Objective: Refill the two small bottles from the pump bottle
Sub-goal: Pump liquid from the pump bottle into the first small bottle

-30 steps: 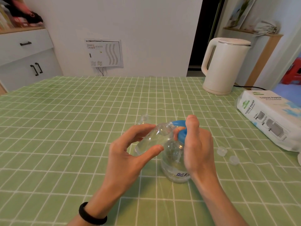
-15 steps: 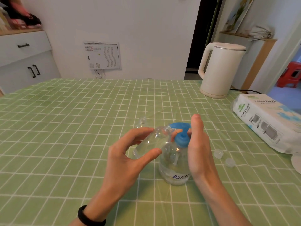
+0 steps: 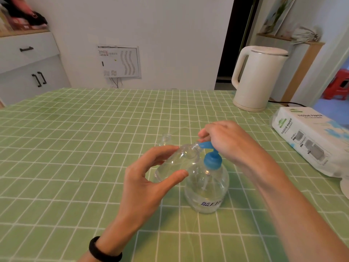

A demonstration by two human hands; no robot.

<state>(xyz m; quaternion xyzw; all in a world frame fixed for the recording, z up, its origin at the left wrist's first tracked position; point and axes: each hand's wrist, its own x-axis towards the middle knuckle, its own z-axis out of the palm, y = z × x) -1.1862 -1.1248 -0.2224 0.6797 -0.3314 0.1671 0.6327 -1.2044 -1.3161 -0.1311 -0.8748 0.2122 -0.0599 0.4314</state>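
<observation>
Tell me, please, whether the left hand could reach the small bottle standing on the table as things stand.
Probably not yet: the left hand grips the other small bottle at the pump spout; nothing blocks the standing bottle.

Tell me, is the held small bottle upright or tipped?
Tipped: the bottle leans in the left hand, neck raised to the pump spout.

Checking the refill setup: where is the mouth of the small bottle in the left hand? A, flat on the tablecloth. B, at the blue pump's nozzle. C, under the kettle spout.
B: the left hand holds the small clear bottle tilted, its mouth at the nozzle of the blue pump head, over which the right hand curls.
</observation>
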